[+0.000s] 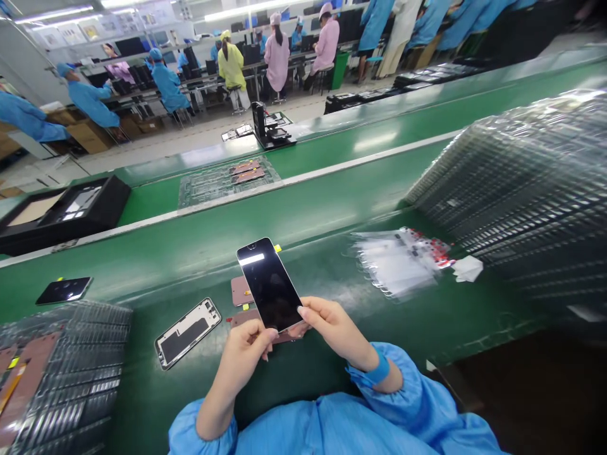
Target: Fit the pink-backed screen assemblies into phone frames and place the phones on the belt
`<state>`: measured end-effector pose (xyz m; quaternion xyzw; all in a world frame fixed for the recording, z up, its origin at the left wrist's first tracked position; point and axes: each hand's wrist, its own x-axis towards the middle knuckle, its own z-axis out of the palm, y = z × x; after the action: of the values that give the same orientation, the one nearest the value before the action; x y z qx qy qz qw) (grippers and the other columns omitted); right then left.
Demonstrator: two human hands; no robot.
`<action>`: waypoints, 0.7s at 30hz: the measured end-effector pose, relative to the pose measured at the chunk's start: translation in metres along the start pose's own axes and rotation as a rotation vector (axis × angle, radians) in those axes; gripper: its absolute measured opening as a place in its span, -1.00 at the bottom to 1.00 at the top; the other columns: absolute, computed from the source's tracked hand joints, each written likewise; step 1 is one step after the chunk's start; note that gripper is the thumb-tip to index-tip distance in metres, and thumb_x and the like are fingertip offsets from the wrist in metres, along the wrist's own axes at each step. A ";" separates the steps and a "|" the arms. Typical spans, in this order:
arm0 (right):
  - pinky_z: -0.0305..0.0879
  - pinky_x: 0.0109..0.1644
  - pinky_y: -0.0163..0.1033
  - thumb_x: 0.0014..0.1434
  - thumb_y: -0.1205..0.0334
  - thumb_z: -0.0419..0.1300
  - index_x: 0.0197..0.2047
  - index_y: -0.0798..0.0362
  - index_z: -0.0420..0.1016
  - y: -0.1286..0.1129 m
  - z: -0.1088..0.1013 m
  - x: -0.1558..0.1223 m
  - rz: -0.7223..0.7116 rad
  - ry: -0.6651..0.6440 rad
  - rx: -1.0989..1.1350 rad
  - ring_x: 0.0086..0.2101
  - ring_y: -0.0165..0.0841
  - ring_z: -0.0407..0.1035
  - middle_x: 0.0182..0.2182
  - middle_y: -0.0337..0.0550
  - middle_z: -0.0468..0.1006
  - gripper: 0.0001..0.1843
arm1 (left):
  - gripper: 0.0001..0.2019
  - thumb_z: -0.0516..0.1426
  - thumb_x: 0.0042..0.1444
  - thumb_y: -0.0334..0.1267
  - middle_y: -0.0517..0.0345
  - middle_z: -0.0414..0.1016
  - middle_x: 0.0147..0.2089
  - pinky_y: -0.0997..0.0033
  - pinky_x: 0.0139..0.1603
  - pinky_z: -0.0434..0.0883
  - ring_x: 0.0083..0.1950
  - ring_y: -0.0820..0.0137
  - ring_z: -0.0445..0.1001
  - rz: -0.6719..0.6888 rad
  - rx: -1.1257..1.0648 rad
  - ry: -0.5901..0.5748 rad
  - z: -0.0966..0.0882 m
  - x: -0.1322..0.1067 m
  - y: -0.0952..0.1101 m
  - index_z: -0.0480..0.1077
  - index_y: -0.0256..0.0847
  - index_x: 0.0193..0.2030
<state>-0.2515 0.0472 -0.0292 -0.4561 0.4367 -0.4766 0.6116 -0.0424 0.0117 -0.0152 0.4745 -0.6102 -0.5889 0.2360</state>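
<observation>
There are two hands [244, 365] [334, 327], three phone panels [269, 284] [64, 291] [187, 333] and two stacks of plastic trays [61, 379] [516, 196].

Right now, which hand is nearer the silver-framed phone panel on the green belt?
Left. The left hand is just beside the panel; the right hand is farther, beyond the black phone both hands hold.

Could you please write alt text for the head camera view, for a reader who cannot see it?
The left hand and right hand hold a black glass phone panel above a green conveyor belt. A phone frame lies nearby, between stacked clear plastic trays. Workers in blue smocks sit at benches beyond.
</observation>
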 end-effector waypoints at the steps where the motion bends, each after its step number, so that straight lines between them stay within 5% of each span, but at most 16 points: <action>1: 0.50 -0.19 -0.23 0.30 -0.23 0.12 0.00 0.17 0.48 0.001 0.000 0.000 0.011 -0.006 0.012 -0.29 -0.26 0.58 -0.33 -0.02 0.64 -0.42 | -0.49 0.16 0.11 0.17 0.20 0.30 -0.61 0.51 -0.46 0.22 -0.55 0.51 0.27 0.014 0.021 0.022 0.001 0.000 -0.001 0.26 -0.25 -0.57; 9: 0.49 -0.20 -0.18 0.30 -0.29 0.07 0.07 0.18 0.47 0.002 0.000 0.003 0.056 -0.003 0.114 -0.28 -0.22 0.58 -0.30 0.01 0.64 -0.33 | -0.47 0.12 0.15 0.20 0.19 0.29 -0.60 0.49 -0.43 0.22 -0.52 0.47 0.27 0.086 0.032 0.066 0.004 0.003 -0.002 0.25 -0.21 -0.58; 12: 0.51 -0.18 -0.15 0.26 -0.29 0.13 0.01 0.15 0.49 -0.002 -0.001 0.004 0.024 0.029 -0.003 -0.30 -0.20 0.57 -0.32 -0.03 0.63 -0.37 | -0.47 0.18 0.11 0.20 0.15 0.34 -0.59 0.50 -0.41 0.26 -0.50 0.46 0.30 0.055 -0.037 -0.039 -0.002 0.007 0.002 0.33 -0.25 -0.59; 15: 0.50 -0.21 -0.16 0.24 -0.33 0.11 -0.05 0.14 0.49 0.000 -0.001 0.008 0.021 0.000 -0.066 -0.32 -0.21 0.57 -0.35 -0.04 0.61 -0.36 | -0.50 0.24 0.02 0.23 0.03 0.52 -0.34 0.44 -0.27 0.41 -0.33 0.36 0.45 0.028 -0.222 -0.110 -0.017 0.021 0.011 0.50 -0.28 -0.37; 18: 0.46 -0.27 -0.23 0.32 -0.35 -0.09 -0.07 0.16 0.43 0.007 -0.003 0.016 0.098 -0.122 -0.232 -0.33 -0.25 0.57 -0.36 -0.02 0.61 -0.31 | -0.53 0.32 -0.02 0.09 -0.01 0.54 -0.20 0.40 -0.30 0.49 -0.28 0.33 0.50 -0.051 -0.458 0.067 -0.043 0.049 0.023 0.50 -0.27 -0.14; 21: 0.37 -0.30 -0.29 0.42 -0.23 -0.28 -0.18 0.13 0.39 0.018 -0.006 0.026 0.144 -0.047 -0.600 -0.38 -0.34 0.53 -0.36 -0.05 0.60 -0.35 | -0.60 0.36 -0.08 -0.23 0.02 0.53 -0.26 0.47 -0.46 0.46 -0.39 0.38 0.48 -0.097 -0.464 0.177 -0.073 0.090 0.031 0.48 -0.30 -0.07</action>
<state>-0.2500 0.0233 -0.0504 -0.5952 0.5747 -0.2711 0.4919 -0.0291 -0.1059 0.0037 0.4861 -0.4121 -0.6801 0.3624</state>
